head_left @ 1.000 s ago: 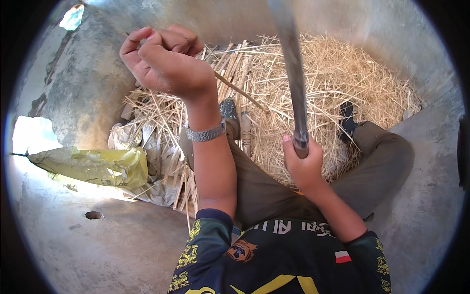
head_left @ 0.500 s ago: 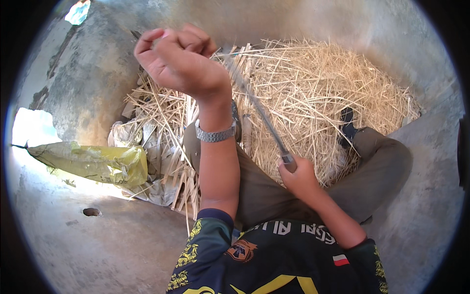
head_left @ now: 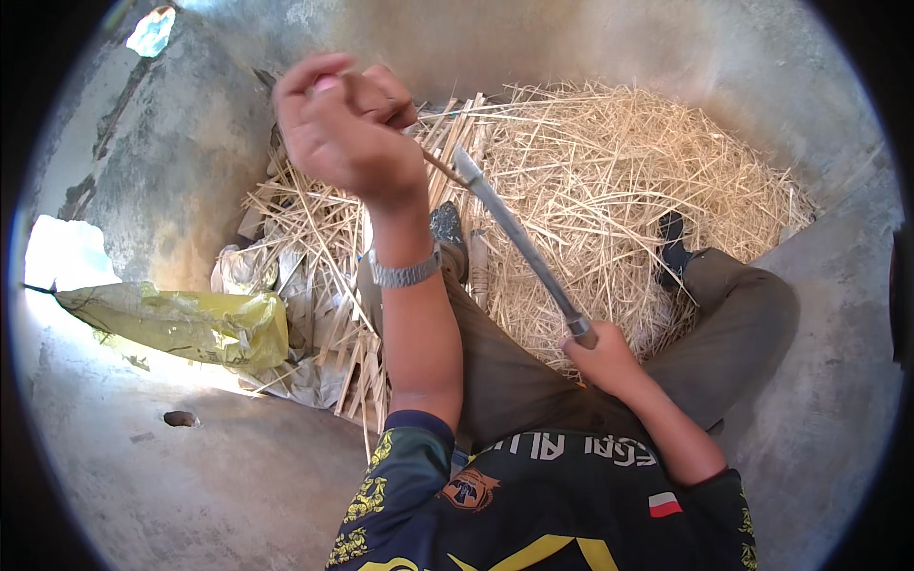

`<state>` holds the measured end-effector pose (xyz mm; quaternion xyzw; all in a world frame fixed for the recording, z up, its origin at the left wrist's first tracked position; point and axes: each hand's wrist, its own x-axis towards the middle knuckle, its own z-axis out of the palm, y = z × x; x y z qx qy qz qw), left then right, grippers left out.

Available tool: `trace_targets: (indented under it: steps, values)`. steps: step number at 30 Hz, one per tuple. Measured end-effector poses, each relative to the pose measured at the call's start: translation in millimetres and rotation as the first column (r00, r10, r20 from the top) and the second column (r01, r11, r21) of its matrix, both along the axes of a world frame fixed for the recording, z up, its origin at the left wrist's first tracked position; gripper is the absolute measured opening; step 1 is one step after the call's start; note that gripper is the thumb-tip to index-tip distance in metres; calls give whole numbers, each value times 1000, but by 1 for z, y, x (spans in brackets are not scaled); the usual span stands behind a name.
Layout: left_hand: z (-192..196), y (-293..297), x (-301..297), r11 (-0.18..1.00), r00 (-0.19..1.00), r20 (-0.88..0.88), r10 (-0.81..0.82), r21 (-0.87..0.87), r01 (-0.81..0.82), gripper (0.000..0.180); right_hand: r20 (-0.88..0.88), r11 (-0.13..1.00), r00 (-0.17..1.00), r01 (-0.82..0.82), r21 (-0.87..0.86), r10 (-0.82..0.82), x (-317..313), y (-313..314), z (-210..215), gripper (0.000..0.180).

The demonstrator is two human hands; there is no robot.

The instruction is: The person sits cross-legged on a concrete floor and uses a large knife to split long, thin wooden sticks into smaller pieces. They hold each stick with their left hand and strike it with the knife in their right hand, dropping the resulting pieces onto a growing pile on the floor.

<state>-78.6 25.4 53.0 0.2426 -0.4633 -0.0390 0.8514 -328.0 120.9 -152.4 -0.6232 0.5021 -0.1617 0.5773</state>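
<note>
My left hand (head_left: 357, 128), with a metal-banded watch (head_left: 406, 272) on its wrist, is raised with its fingers curled closed. From behind it a thin brown stick (head_left: 440, 166) sticks out towards the right, and its end meets or overlaps the blade near the tip; I cannot tell whether they touch. My right hand (head_left: 606, 360) is wrapped round the handle of a long-bladed knife (head_left: 519, 238) above my lap. The blade slants up and to the left. Most of the stick is hidden by my left hand.
A pile of pale shavings and thin strips (head_left: 609, 181) covers the floor beyond my crossed legs (head_left: 733, 324). Longer split strips (head_left: 333, 238) lie at the left, beside a yellow translucent plastic sack (head_left: 228, 328). Bare grey walls (head_left: 609, 48) enclose the spot; a hole (head_left: 179, 419) opens at lower left.
The knife and my right hand have moved slightly down and to the right. My left hand has turned a little, and the brown stick now shows beside it.
</note>
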Motion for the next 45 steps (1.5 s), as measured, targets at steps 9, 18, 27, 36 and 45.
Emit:
trace_targets:
  steps: [9, 18, 27, 36, 45]
  values:
    - [-3, -4, -9, 999, 999, 11, 36, -36, -35, 15, 277, 914, 933, 304, -270, -229, 7, 10, 30, 25]
    - [-5, 3, 3, 996, 995, -67, 77, -31, -79, 12, 98, 956, 978, 200, -216, -183, 10, 13, 48, 20]
    - [-5, -2, 5, 993, 996, -52, 66, -97, -70, 14, -79, 982, 995, 48, -181, -63, 25, 2, 7, 17]
    - [-9, -4, 10, 978, 982, -73, 175, -101, -182, 17, 316, 931, 923, 295, -218, -218, 39, 9, 51, 15]
    - [-11, -15, 14, 960, 971, 69, 229, -183, -214, 10, -60, 970, 996, 55, -238, -71, 68, -52, -20, 22]
